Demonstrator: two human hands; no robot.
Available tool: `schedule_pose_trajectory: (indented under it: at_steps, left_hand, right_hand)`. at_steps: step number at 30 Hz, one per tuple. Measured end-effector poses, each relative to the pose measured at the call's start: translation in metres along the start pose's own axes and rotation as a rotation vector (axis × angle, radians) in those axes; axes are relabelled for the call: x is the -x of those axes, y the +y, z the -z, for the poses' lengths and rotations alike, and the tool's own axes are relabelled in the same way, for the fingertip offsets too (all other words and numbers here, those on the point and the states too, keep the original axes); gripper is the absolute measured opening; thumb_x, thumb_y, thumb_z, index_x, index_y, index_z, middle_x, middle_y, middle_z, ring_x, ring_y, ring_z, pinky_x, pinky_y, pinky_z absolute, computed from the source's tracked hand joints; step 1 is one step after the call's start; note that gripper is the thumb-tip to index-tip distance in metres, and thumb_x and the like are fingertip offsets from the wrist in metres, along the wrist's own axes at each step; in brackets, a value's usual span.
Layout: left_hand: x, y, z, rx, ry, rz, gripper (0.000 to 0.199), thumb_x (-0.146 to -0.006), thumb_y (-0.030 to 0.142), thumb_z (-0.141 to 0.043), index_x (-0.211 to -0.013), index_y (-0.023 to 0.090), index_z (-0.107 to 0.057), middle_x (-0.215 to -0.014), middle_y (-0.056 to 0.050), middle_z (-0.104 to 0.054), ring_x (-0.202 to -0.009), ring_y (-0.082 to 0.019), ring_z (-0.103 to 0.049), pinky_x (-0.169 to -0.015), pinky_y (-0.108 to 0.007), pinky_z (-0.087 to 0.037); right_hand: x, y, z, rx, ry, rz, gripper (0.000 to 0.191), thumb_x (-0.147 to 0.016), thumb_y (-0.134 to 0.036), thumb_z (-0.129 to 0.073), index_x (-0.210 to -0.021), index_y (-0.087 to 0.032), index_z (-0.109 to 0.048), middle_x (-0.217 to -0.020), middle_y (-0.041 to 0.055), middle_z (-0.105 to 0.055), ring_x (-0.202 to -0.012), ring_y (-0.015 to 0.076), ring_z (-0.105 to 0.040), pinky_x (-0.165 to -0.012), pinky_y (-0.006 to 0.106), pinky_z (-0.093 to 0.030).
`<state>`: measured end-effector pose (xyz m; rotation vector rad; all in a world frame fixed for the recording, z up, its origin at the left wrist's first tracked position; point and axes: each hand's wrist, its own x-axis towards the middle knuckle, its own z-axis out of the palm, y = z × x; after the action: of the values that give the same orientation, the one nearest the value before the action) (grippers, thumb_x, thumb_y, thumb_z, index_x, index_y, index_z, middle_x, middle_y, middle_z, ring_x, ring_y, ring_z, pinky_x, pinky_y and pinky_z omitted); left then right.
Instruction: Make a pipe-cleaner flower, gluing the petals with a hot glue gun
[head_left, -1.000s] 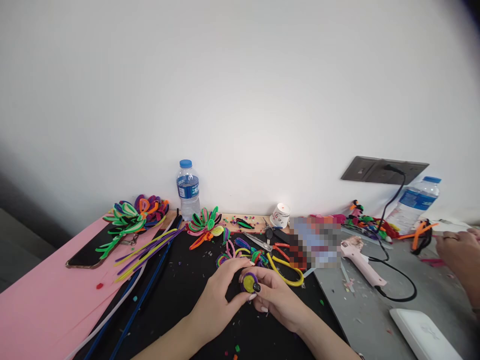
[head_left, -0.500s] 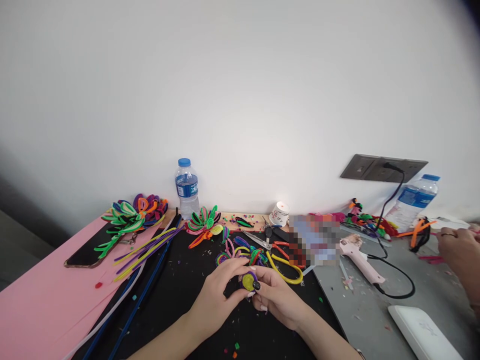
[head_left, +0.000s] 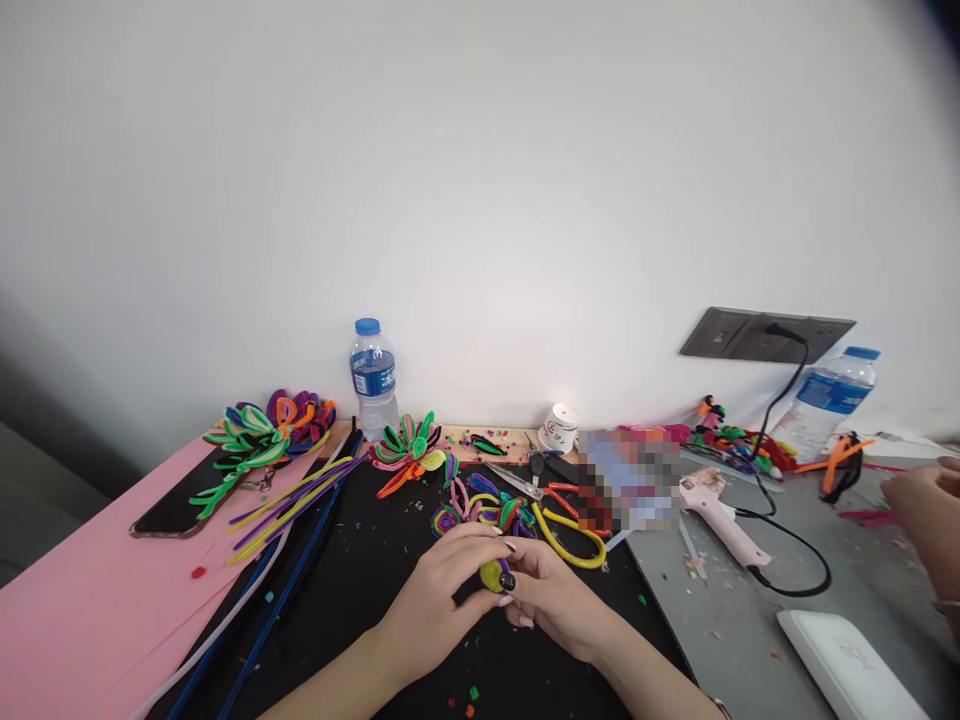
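Note:
Between my hands is a small coil of yellow and purple pipe cleaner (head_left: pixel 491 576), partly covered by fingers. My left hand (head_left: pixel 442 585) curls round its left and upper side. My right hand (head_left: pixel 555 595) pinches it from the right, the dark-nailed thumb pressed on its face. Just beyond my fingers lies a multicoloured pipe-cleaner piece (head_left: pixel 487 508) with loops and coils. Scissors (head_left: pixel 525 485) with red and yellow handles rest behind my right hand. A pipe-cleaner flower (head_left: pixel 405 450) in green, pink and orange sits farther back on the black mat (head_left: pixel 360 585).
Yellow and purple pipe cleaners (head_left: pixel 300 505) lie at left, near a phone (head_left: pixel 176 505). Water bottles (head_left: pixel 373 380) stand by the wall. A corded pink glue gun (head_left: pixel 724 525) and a white case (head_left: pixel 847 660) lie at right. Another person's hand (head_left: pixel 922 510) reaches in at far right.
My left fingers have moved over the coil toward my right hand, and the coil has turned so less of its yellow face shows. The other person's hand has shifted slightly right.

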<state>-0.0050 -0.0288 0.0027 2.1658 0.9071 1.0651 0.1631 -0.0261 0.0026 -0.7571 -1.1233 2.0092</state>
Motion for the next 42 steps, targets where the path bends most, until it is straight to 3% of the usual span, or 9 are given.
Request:
schedule_pose_trajectory:
  at_steps: [4,11,18,27,33,37,42]
  left_hand:
    - [-0.0004,0.0003,-0.0001,-0.005,0.006,-0.005,0.031,-0.077,0.018,-0.056,-0.108,0.024,-0.058,-0.105,-0.005,-0.065,-0.104,-0.02,-0.055,-0.089,-0.035,-0.046]
    - [0.0009,-0.0008,-0.0019,-0.023,0.01,0.031,0.035,-0.077,0.02,-0.056,-0.112,0.024,-0.055,-0.109,-0.006,-0.063,-0.107,-0.022,-0.053,-0.092,-0.039,-0.043]
    - [0.0011,-0.0029,-0.0015,-0.028,0.0,-0.066,0.034,-0.079,0.018,-0.054,-0.112,0.025,-0.056,-0.107,-0.006,-0.064,-0.107,-0.021,-0.053,-0.091,-0.038,-0.045]
    - [-0.0024,0.0012,0.0001,-0.027,0.002,-0.069,0.028,-0.08,0.018,-0.054,-0.107,0.023,-0.058,-0.104,-0.005,-0.065,-0.102,-0.019,-0.056,-0.089,-0.034,-0.047]
    - [0.0015,-0.003,-0.0031,-0.088,0.032,-0.065,0.037,-0.077,0.016,-0.057,-0.113,0.023,-0.053,-0.109,-0.005,-0.063,-0.108,-0.019,-0.052,-0.093,-0.034,-0.044]
    - [0.0032,-0.0056,-0.0039,-0.127,0.027,-0.13,0.039,-0.078,0.015,-0.056,-0.117,0.022,-0.051,-0.116,-0.007,-0.06,-0.111,-0.02,-0.05,-0.094,-0.037,-0.044]
    - [0.002,-0.0058,-0.0039,-0.08,0.012,-0.191,0.032,-0.08,0.013,-0.054,-0.111,0.021,-0.055,-0.11,-0.007,-0.063,-0.107,-0.02,-0.052,-0.09,-0.038,-0.046]
  right_hand:
    - [0.0001,0.0012,0.0006,-0.002,0.013,0.001,0.024,-0.07,-0.031,-0.069,-0.084,-0.013,-0.06,-0.063,-0.0035,-0.044,-0.049,0.0041,-0.032,-0.043,0.018,-0.024]
    - [0.0011,-0.0013,0.0014,-0.011,0.024,-0.006,0.024,-0.07,-0.031,-0.07,-0.082,-0.012,-0.062,-0.065,-0.0019,-0.048,-0.05,0.0042,-0.035,-0.043,0.018,-0.025]
    - [0.0003,-0.0002,0.0016,0.01,0.014,0.014,0.03,-0.068,-0.033,-0.07,-0.088,-0.012,-0.062,-0.062,-0.003,-0.047,-0.05,0.0042,-0.034,-0.042,0.017,-0.024]
    - [0.0005,-0.0005,0.0015,0.034,0.01,0.025,0.031,-0.068,-0.034,-0.07,-0.09,-0.013,-0.062,-0.063,-0.0031,-0.045,-0.05,0.0042,-0.033,-0.043,0.017,-0.025]
    - [0.0009,0.0025,0.0047,0.029,0.024,0.02,0.027,-0.069,-0.031,-0.07,-0.086,-0.012,-0.062,-0.065,-0.0021,-0.049,-0.049,0.0037,-0.035,-0.043,0.017,-0.025]
    - [0.0006,0.0031,0.0051,0.022,0.021,0.031,0.022,-0.071,-0.03,-0.068,-0.083,-0.013,-0.061,-0.065,-0.0024,-0.048,-0.049,0.0038,-0.035,-0.043,0.017,-0.026]
    - [0.0,0.0027,0.0036,0.06,0.034,0.032,0.024,-0.072,-0.03,-0.068,-0.085,-0.013,-0.06,-0.064,-0.0029,-0.045,-0.049,0.0037,-0.032,-0.043,0.017,-0.026]
